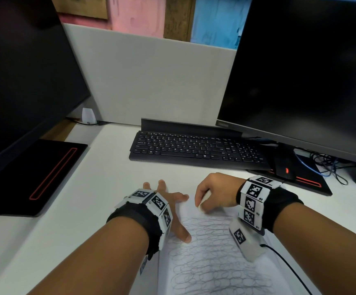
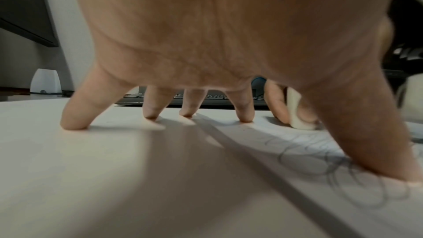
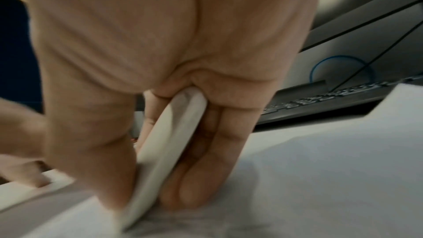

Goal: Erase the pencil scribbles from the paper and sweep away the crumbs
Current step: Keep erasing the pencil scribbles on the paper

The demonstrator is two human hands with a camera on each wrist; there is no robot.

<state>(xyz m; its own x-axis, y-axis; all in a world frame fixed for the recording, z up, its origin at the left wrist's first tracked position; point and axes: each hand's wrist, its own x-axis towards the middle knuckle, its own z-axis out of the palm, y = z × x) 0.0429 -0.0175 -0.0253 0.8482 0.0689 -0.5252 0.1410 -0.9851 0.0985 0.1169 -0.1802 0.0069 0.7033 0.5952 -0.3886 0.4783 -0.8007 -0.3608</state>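
A white paper (image 1: 211, 256) covered in looping pencil scribbles lies on the white desk, near its front edge. My left hand (image 1: 170, 207) is spread flat on the paper's left edge, its fingertips (image 2: 246, 115) on the desk and paper and its thumb (image 2: 377, 151) on the scribbles. My right hand (image 1: 207, 199) pinches a white eraser (image 1: 202, 204) between thumb and fingers at the paper's top. In the right wrist view the eraser (image 3: 164, 142) stands on end, its lower tip on the paper (image 3: 320, 169). The strip near the eraser looks free of scribbles. I cannot make out any crumbs.
A black keyboard (image 1: 194, 150) lies just beyond the hands, with a black mouse (image 1: 284, 167) and tangled cables (image 1: 330, 165) to its right. Dark monitors stand at the left (image 1: 24, 81) and right (image 1: 300, 71). A black monitor base (image 1: 45, 177) sits at the left.
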